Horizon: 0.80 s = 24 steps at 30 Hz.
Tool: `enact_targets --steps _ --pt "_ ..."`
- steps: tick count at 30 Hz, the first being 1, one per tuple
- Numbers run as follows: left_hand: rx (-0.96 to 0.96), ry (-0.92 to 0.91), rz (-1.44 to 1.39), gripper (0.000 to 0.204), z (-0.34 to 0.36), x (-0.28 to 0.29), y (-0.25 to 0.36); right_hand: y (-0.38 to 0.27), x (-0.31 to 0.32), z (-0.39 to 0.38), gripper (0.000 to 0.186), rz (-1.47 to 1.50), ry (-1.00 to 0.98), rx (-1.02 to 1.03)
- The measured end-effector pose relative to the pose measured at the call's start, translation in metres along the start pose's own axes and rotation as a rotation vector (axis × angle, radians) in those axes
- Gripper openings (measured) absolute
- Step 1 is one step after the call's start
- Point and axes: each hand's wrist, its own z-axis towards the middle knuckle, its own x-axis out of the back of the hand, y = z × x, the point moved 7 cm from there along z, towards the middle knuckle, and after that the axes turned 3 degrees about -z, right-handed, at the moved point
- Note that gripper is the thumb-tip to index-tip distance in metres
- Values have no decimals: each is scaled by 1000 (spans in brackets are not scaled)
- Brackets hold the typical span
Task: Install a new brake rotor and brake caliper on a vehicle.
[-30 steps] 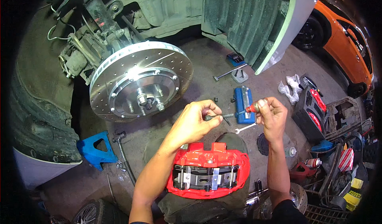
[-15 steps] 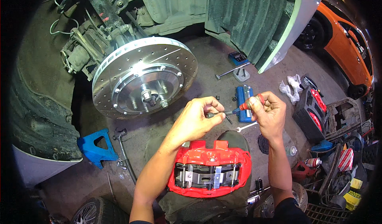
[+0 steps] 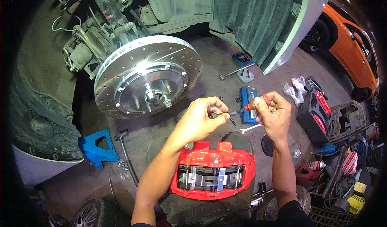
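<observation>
In the middle, my left hand pinches a dark bolt between thumb and fingertips, its shank pointing right. My right hand is closed around a small red squeeze bottle, its narrow tip at the bolt's shank. Whether the tip touches the bolt I cannot tell. Below both hands, a red brake caliper rests on my lap, with silver spring plates and dark pins across its opening.
A drilled brake disc stands on the hub at upper left. On the floor are a blue tool case, a wrench, a blue jack stand and a ratchet. Parts and an open black case crowd the right.
My right hand and the red bottle have shifted very slightly right. My left hand keeps its pinch on the bolt, and the caliper stays on my lap.
</observation>
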Motion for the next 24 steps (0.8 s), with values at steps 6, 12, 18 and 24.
enact_targets --steps 6,12,18,24 --pt "5 3 23 23 0 -2 1 2 7 0 13 -30 18 1" --pt "41 -46 49 22 0 -3 0 2 9 0 15 -24 18 13" --pt "49 -45 34 21 3 -3 -1 -3 4 0 15 2 9 6" --pt "57 -40 68 21 2 -3 5 6 13 3 14 -33 40 14"
